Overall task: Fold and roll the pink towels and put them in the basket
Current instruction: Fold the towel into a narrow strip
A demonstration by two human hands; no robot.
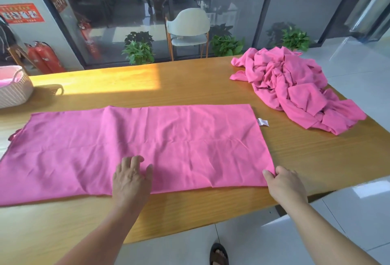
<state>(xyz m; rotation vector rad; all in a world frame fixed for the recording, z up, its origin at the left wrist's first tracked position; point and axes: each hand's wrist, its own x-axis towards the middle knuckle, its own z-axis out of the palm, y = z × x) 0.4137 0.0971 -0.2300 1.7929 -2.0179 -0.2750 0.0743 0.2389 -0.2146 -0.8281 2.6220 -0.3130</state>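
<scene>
Sunlit along its far edge, the wooden table (pixel 190 83) stands before a glass wall, with a pale chair (pixel 187 30), potted plants (pixel 138 50) and red extinguishers (pixel 45 57) beyond it.

One pink towel (pixel 168 138) lies spread nearly flat across the near half of the table, a long rectangle running left to right, lightly creased, its white tag (pixel 262 122) sticking out at the right edge. It looks to be at the start of its fold: no roll has been begun. A heap (pixel 295 87) of crumpled pink towels sits well apart at the far right corner, so most of the work seems still ahead. The basket (pixel 14 91) stands at the far left edge; something pale pink shows inside it, though I cannot tell whether that is a finished roll or a lining.

The left hand (pixel 132 178) rests on the towel near the middle of its near edge, fingers only loosely bent, pressing the cloth rather than clutching it. The right hand (pixel 283 184) is at the near right corner, where thumb and fingers pinch the hem; the rest of that hand lies off the cloth, over bare wood. So the towel stretches away from both hands: leftward past the left hand to the table's edge, and forward from both toward the middle of the table. With the corner held and the middle pinned, the likely step is lifting that near edge over to fold the towel lengthwise.
</scene>
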